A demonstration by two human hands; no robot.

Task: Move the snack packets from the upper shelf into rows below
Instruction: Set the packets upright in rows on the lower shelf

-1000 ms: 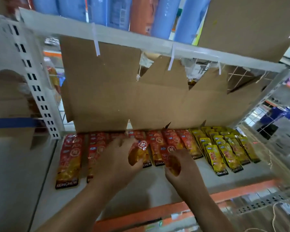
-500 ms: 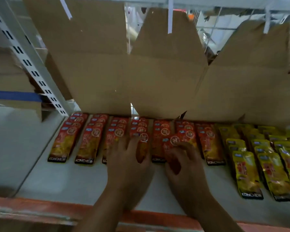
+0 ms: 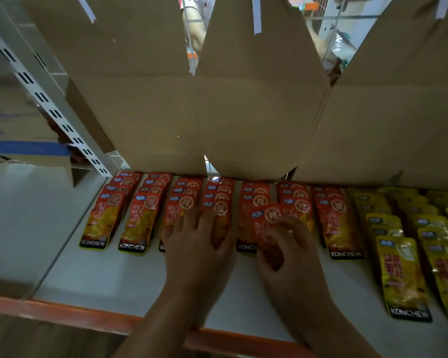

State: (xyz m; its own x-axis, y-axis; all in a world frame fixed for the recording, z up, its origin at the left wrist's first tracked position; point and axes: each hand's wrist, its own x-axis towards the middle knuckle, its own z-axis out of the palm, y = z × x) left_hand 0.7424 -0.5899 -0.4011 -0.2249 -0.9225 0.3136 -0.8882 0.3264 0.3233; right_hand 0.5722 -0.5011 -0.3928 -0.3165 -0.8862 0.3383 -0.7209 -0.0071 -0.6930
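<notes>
The left hand point(image 3: 194, 244) lies flat, fingers straight and spread, pressing on the fronts of the 3rd and 4th red rows point(image 3: 140, 223) and gripping nothing. The right hand point(image 3: 287, 257) is curled round a loose red packet point(image 3: 267, 220), pinching its lower part. That packet sits tilted on top of the 5th and 6th rows. In all, 7 red rows lie overlapped on the white shelf point(image 3: 114, 275), running back to the cardboard sheets point(image 3: 243, 112). Yellow packets point(image 3: 401, 275) lie in rows just to the right. An orange rail point(image 3: 62, 310) edges the shelf's front.
</notes>
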